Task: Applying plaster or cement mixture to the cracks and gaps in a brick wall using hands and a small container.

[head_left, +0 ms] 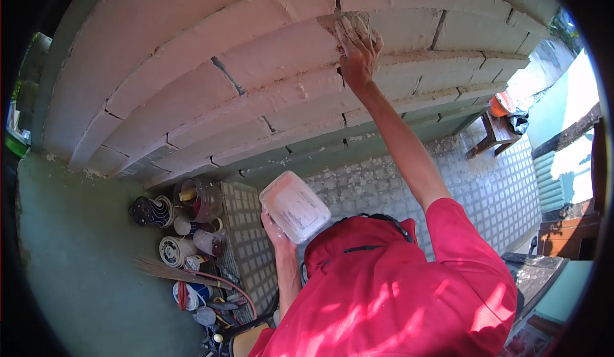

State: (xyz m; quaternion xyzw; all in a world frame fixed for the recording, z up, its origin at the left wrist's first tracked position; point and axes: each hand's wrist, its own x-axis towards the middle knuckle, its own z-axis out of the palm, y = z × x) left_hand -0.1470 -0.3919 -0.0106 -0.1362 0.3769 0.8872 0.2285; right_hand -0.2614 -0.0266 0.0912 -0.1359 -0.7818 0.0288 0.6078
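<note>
My right hand reaches up to the pale pink block wall, its whitish, paste-smeared fingers apart and touching a rough grey-brown patch just below a ledge. I see nothing held in it. My left hand is closed on a white plastic tub lower down, left of centre, with pinkish-white material inside. The wall has projecting courses of blocks with dark cracks and gaps along the joints.
Buckets, containers, a twig broom and a hose crowd the lower left beside a green wall. A wooden stool with an orange bucket stands at right on the tiled floor. A dark ledge is at lower right.
</note>
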